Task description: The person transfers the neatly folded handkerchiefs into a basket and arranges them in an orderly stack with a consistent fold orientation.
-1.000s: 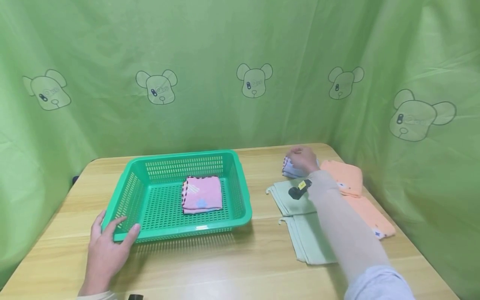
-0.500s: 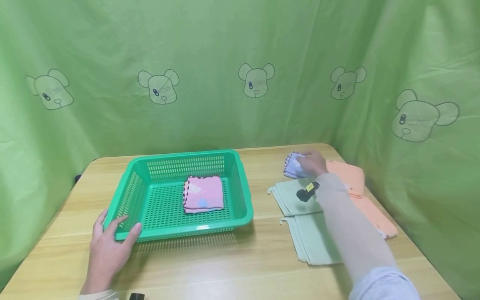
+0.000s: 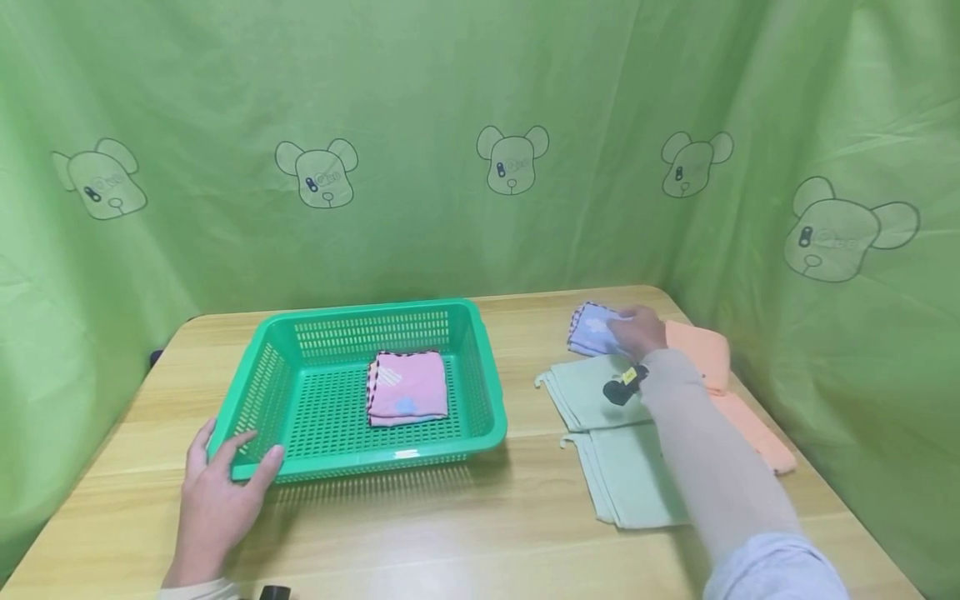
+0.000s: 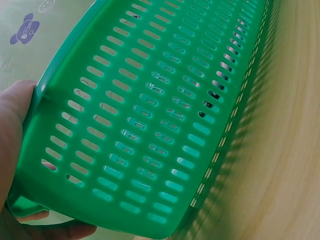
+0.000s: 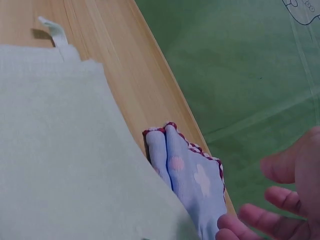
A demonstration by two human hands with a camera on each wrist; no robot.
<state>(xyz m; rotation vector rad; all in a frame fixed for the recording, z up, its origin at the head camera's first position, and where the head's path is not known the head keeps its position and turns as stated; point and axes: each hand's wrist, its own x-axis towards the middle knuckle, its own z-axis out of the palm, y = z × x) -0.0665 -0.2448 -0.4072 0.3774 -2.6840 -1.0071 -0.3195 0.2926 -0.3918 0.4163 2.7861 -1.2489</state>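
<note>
At the near left corner of a green plastic basket (image 3: 491, 400), my left hand (image 3: 217, 504) grips the rim; in the left wrist view the thumb (image 4: 12, 107) lies at the rim. A folded pink cloth (image 3: 408, 387) with dark checked edging lies inside the basket. Far right on the table, my right hand (image 3: 639, 330) is over the right end of a folded lavender cloth (image 3: 592, 329) with checked trim. The right wrist view shows its fingers (image 5: 260, 220) loosely bent and its thumb apart, with nothing pinched. Whether they touch the cloth I cannot tell.
Two folded pale green cloths (image 3: 633, 475) lie in front of the lavender cloth, under my right forearm. Folded orange cloths (image 3: 701, 354) lie along the table's right side, partly behind the sleeve. A green curtain (image 3: 420, 233) surrounds the wooden table (image 3: 420, 542).
My right hand has moved rightward across the lavender cloth, uncovering more of it. My left hand stays at the basket corner.
</note>
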